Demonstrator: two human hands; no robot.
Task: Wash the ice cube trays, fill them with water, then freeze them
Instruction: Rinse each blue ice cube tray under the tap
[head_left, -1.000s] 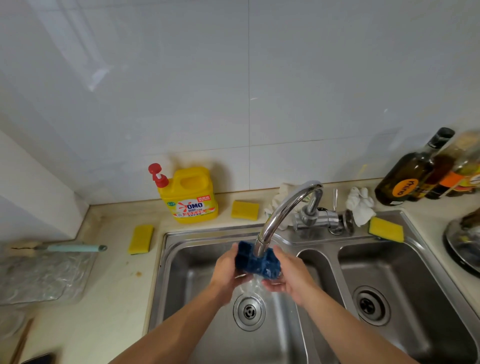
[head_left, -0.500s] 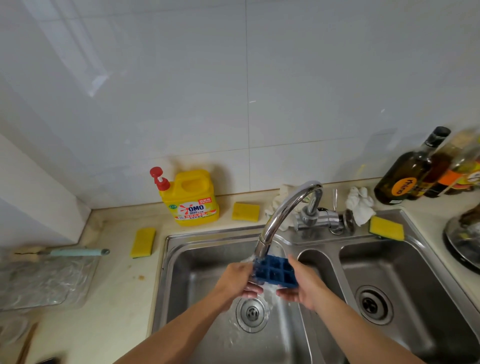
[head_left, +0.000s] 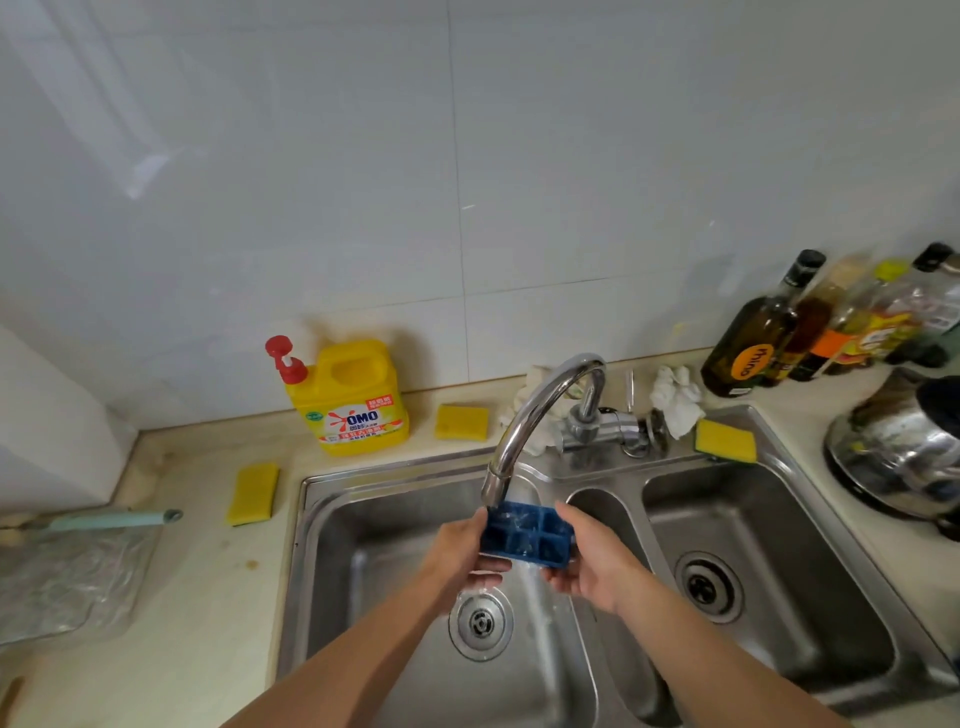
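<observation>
Gripping a blue ice cube tray (head_left: 527, 538) by both ends here, with the left hand (head_left: 457, 553) wrapped round the left end and the right hand (head_left: 587, 566) clasping the right end, fingers tucked underneath. Holding it cells-up and roughly level, right under the spout of the chrome faucet (head_left: 524, 421), over the left basin of the double steel sink (head_left: 311, 519) and just above the drain (head_left: 480, 621). Catching running water in the cells, with some spilling off the near edge. Back on the counter: yellow OMO detergent jug (head_left: 353, 400) with a red pump, one yellow sponge (head_left: 461, 422) just right of it, another sponge (head_left: 253, 493) beside the sink's left rim, a third sponge (head_left: 725, 441) on the right basin's back rim. Also a crumpled white rag (head_left: 675, 395) near the tap base, oil and sauce bottles (head_left: 753, 338) in the far right corner, and a shiny steel pot (head_left: 898, 447) in front of those.
</observation>
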